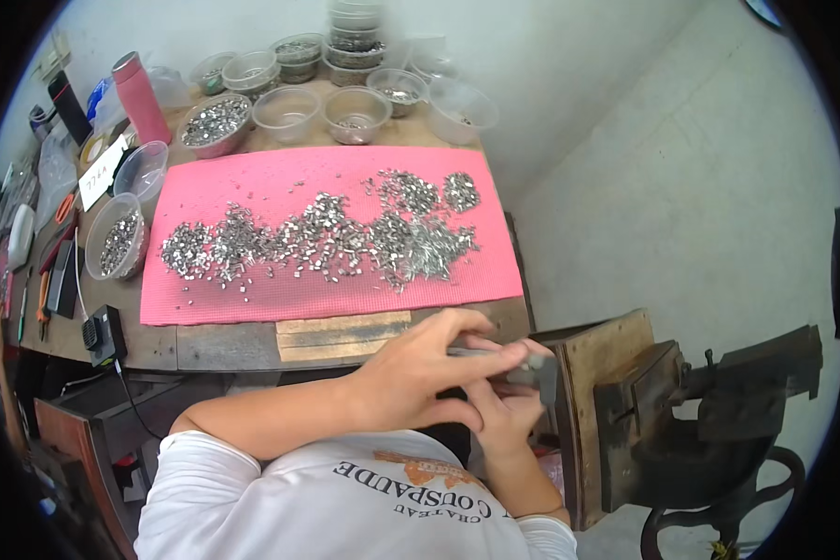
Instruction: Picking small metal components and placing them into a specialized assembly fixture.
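Both hands are together at the near edge of the counter (224, 346), right of centre, and a small grey piece (548, 381) is between them. The left hand (411, 366) reaches across from the left, fingers bent and closed on the piece; the right hand (506, 417) grips it from the near side, its fingers partly hidden behind the left (the exact shape of that piece is hard to make out from here). Just beyond the hands lies a pink mat (252, 303), and across it spreads a long, uneven band of small shiny metal pieces (322, 233), with a smaller heap at the far right. Over on the left, a clear tub of metal bits (119, 245) stands just beside the mat, and a pink bottle (140, 101) rises at the far left. Along the far side, we've got a row of clear plastic bowls, one stack (355, 54) standing tall behind them. Close on the right, near the hands, a dark metal fixture (639, 401) sits against a wooden board (574, 439).
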`<action>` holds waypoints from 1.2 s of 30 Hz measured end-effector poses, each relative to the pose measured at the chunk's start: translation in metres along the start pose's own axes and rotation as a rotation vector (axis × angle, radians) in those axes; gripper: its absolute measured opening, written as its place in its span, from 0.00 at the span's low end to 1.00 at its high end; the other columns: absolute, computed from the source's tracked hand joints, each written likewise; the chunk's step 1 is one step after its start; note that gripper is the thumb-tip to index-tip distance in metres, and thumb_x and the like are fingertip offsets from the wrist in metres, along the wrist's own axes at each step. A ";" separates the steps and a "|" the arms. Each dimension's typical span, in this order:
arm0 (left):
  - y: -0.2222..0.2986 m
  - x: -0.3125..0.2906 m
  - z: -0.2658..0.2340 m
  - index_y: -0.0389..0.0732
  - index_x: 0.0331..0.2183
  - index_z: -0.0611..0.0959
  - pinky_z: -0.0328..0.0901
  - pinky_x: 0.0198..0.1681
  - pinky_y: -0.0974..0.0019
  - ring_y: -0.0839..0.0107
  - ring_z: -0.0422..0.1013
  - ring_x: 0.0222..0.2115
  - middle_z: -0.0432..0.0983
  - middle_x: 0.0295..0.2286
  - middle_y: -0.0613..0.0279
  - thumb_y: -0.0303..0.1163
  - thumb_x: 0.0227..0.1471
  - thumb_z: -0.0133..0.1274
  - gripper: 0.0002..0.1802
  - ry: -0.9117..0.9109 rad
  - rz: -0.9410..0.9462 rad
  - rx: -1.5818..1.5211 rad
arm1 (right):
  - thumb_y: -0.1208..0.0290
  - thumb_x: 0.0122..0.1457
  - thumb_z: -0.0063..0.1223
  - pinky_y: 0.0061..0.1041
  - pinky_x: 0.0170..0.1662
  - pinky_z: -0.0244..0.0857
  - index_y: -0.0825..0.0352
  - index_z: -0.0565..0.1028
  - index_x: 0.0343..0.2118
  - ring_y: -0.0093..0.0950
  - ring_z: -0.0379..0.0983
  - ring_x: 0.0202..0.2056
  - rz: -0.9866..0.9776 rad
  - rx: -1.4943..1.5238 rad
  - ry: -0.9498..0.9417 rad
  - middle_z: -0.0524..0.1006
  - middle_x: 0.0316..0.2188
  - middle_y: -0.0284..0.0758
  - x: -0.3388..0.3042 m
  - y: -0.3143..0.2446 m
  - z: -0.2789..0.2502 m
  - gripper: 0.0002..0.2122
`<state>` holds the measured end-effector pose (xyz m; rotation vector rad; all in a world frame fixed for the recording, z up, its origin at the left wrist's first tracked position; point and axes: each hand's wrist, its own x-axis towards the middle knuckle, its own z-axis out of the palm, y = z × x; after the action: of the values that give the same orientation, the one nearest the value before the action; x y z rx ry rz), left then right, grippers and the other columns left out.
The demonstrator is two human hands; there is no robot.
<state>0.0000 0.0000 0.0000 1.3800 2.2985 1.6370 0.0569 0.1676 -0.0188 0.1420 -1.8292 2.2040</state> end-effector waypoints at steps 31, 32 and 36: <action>-0.032 -0.195 -0.110 0.42 0.34 0.76 0.66 0.58 0.48 0.63 0.81 0.34 0.83 0.30 0.55 0.35 0.37 0.80 0.28 0.590 -0.283 0.461 | 0.64 0.67 0.54 0.50 0.64 0.49 0.71 0.74 0.36 0.52 0.58 0.59 -0.192 -1.123 -0.142 0.65 0.60 0.53 0.054 0.077 -0.016 0.12; -0.030 -0.197 -0.113 0.42 0.32 0.76 0.66 0.57 0.49 0.63 0.81 0.34 0.83 0.30 0.55 0.38 0.34 0.81 0.29 0.503 -0.293 0.538 | 0.64 0.67 0.55 0.50 0.63 0.50 0.71 0.74 0.37 0.52 0.58 0.59 -0.191 -1.147 -0.150 0.65 0.60 0.53 0.054 0.075 -0.017 0.13; -0.033 -0.201 -0.110 0.42 0.29 0.77 0.67 0.54 0.51 0.63 0.80 0.33 0.83 0.30 0.56 0.41 0.31 0.82 0.29 0.525 -0.324 0.520 | 0.63 0.66 0.57 0.50 0.62 0.51 0.71 0.75 0.37 0.50 0.59 0.59 -0.207 -1.168 -0.164 0.66 0.60 0.51 0.056 0.075 -0.020 0.13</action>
<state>0.0519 -0.2159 -0.0668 0.5695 3.2020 1.4883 -0.0154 0.1827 -0.0802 0.2441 -2.6956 0.7538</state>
